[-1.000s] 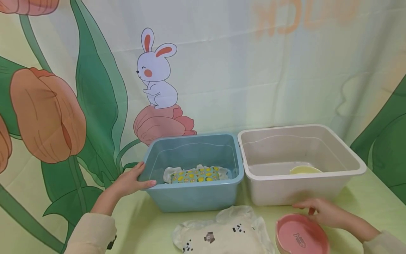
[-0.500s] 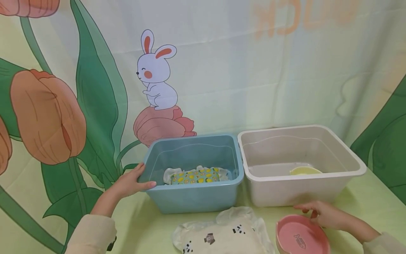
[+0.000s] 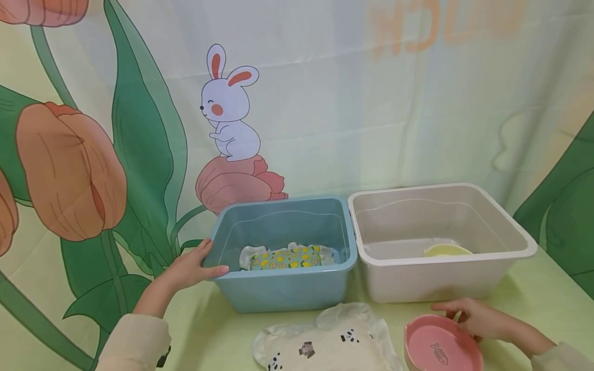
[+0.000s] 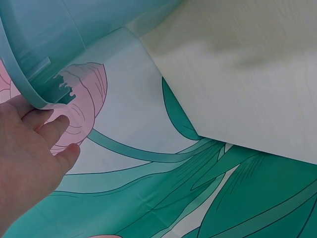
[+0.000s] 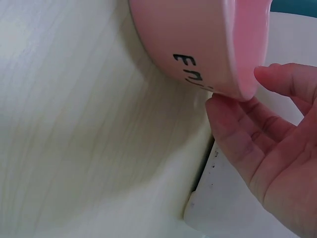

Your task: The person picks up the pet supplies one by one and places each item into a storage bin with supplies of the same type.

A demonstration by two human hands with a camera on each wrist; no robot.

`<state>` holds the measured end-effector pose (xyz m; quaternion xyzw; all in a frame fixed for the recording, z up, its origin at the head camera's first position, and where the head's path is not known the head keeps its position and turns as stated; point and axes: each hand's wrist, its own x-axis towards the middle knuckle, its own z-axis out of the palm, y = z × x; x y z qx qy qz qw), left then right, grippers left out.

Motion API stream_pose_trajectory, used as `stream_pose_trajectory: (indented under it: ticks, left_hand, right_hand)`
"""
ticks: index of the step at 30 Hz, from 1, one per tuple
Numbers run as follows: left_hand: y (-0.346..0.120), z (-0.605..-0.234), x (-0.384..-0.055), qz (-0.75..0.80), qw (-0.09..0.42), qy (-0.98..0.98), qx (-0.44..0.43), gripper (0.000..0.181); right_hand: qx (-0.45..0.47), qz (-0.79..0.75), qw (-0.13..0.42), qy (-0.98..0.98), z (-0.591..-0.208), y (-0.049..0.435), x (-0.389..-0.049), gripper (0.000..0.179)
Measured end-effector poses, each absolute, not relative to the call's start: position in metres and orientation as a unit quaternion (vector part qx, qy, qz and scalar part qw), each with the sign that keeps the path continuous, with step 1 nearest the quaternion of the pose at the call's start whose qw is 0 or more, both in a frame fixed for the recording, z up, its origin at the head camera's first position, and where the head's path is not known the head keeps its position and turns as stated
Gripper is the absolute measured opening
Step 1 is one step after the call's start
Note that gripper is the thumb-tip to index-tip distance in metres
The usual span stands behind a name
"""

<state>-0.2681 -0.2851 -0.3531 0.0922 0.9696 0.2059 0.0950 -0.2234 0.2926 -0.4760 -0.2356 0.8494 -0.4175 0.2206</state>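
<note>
Pink bowl, upright on the pale green tabletop, nearest part cut off by the lower edge of the head view; fishbone print on the inner floor, dark lettering on the outer wall. At its far right rim, the right hand: rim between the thumb, on the open side, and the fingers, at the outer wall; index finger extended past the rim. Pinch or mere light contact: impossible to tell from these angles. Just left of the bowl, a frilled cream cushion with animal prints. Behind the bowl, an off-white tub, with a yellow dish inside. To its left, rims adjoining, a blue tub, with a frilled lemon-print cushion inside. At its near left corner, the left hand: thumb straight along the front rim, fingers spread at the left side. Beyond, a fabric backdrop with a printed white rabbit.
</note>
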Motion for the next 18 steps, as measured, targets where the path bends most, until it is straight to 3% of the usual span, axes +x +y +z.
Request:
stream_pose_trajectory:
  ticks: [18]
  left_hand:
    - [-0.2855, -0.3533, -0.2684, 0.209, 0.097, 0.969, 0.090, 0.100]
  right_hand:
    - [-0.228, -0.439, 0.235, 0.837, -0.4806, 0.2946, -0.2216, 0.043]
